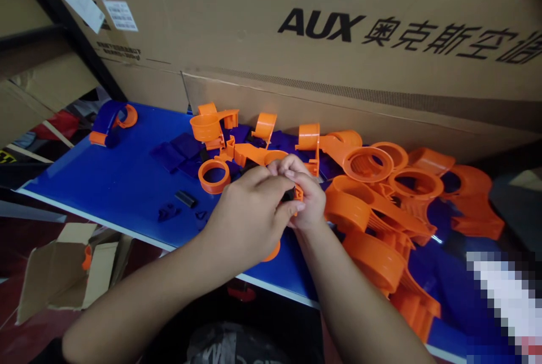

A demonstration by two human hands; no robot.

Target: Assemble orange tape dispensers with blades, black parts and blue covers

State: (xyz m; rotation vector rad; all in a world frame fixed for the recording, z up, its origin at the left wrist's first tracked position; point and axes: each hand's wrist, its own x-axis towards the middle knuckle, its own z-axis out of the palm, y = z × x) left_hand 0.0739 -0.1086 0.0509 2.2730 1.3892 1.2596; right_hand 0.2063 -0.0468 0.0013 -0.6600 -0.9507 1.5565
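My left hand (249,211) and my right hand (310,194) meet over the front of the blue table, both closed on an orange tape dispenser (298,193). Most of it is hidden by my fingers. A small black piece (288,194) shows between my left thumb and forefinger, against the orange plastic. Below my left hand peeks a curved orange edge (273,252); whether it belongs to the held dispenser I cannot tell. Left of my hands lie a short dark strip (185,199) and a small dark blue part (168,212).
Orange dispenser parts (368,163) are heaped right of and behind my hands, with dark blue pieces (182,149) among them. A blue-and-orange dispenser (110,121) stands at the table's far left. Behind rises a large cardboard box (237,31). An open carton (55,271) sits lower left.
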